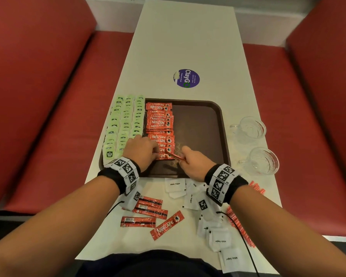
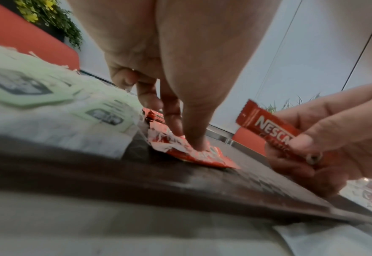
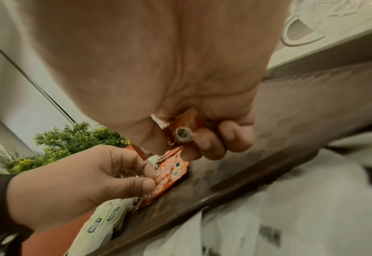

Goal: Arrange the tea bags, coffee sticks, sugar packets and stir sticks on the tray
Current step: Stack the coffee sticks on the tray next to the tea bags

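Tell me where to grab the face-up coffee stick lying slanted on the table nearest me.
Pinch the face-up coffee stick across its narrow width near the middle, coming straight down from above. It lies flat and slanted on the table, clear of the three face-down sticks beside it, so both long edges look free. The left hand is probably closer.

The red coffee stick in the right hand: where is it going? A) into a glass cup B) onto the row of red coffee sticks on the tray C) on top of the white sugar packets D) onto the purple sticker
B: the right hand pinches a coffee stick just above the near end of the row of coffee sticks on the tray, where the left hand presses the nearest ones flat.
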